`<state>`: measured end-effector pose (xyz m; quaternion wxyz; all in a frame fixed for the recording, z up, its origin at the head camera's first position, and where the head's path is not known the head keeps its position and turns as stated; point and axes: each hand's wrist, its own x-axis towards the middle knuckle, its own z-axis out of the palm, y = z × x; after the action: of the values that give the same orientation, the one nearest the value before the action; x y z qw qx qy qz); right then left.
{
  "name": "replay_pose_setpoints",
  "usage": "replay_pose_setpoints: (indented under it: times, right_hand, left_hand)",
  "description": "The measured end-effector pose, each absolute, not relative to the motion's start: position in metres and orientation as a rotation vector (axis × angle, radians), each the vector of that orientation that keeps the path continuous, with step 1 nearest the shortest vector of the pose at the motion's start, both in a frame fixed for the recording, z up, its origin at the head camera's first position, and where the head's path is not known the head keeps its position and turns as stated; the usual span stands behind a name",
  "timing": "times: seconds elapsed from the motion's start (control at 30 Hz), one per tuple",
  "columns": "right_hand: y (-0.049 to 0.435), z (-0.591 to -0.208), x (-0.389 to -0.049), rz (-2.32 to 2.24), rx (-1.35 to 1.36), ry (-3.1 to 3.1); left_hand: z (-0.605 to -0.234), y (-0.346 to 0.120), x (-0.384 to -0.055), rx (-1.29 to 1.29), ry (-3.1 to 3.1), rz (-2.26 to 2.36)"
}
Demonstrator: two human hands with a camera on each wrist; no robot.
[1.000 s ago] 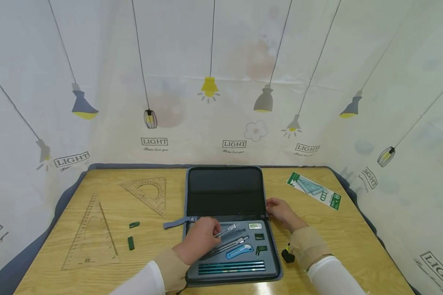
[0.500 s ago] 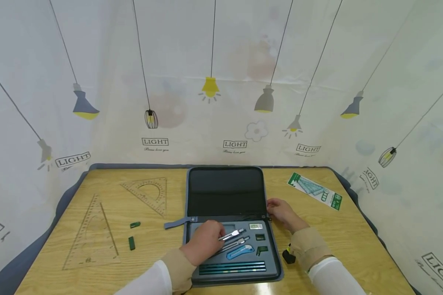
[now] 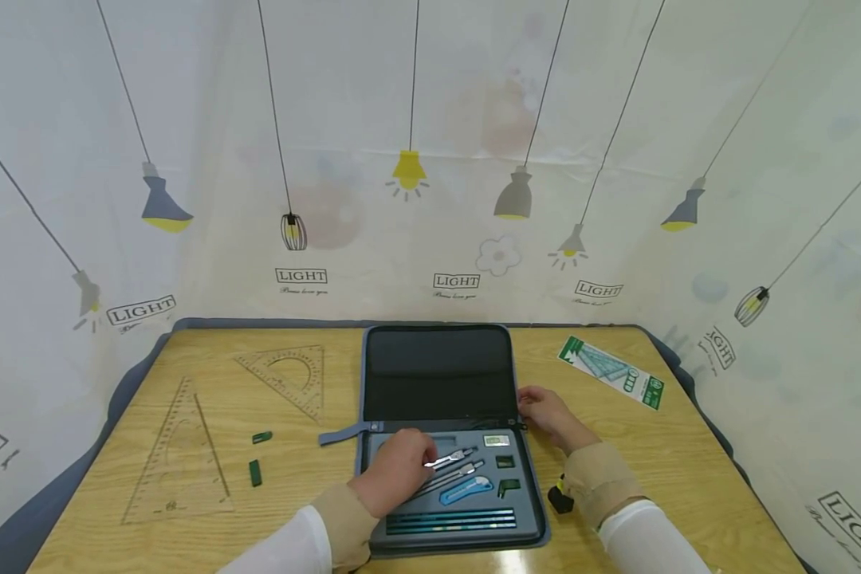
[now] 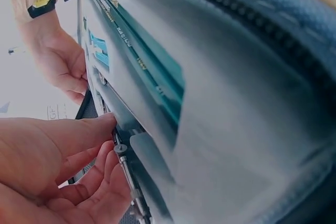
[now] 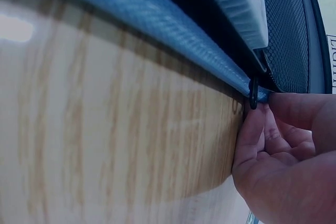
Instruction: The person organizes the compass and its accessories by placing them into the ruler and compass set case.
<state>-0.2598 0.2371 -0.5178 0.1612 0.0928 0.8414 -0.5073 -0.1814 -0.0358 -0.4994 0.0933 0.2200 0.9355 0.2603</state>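
Observation:
A blue-grey zip case (image 3: 538, 518) lies unfolded on the wooden table, its grey tray nearer me. Over the tray's left-middle, my left hand (image 3: 399, 472) pinches a metal drawing compass (image 3: 450, 458) between thumb and fingers. The compass lies at its slot; how deep it sits cannot be told. Below it are a second slim metal tool (image 3: 466, 472) and a blue utility knife (image 3: 466, 490). My right hand (image 3: 551, 416) pinches the case's right edge at the fold, beside a black zipper pull (image 5: 254, 94). Dark green pencils (image 3: 450, 520) fill the front slot.
Two clear set squares (image 3: 224, 458) and two small green items (image 3: 255, 473) lie left of the case. A green-and-white packet (image 3: 610, 371) is at the back right. The tray's right side holds an eraser (image 3: 497, 440) and small green pieces (image 3: 508, 485).
My left hand has shifted slightly right with the compass, bringing it down against the tray. Over the last half second it barely moves. The right hand stays at the case edge.

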Motion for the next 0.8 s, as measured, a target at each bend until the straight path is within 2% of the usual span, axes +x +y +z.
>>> replay_pose_setpoints:
  times: [0.33,0.8]
  right_hand:
    - [0.2363,-0.5175,-0.2592,-1.443,0.270,2.410]
    - [0.2370,-0.5193,-0.2615,-1.455,0.289,2.393]
  left_hand:
    - [-0.4960,-0.0379,-0.1802,0.673,2.734,0.902]
    - [-0.5007,-0.0363,-0.1736,0.771,2.871,0.732]
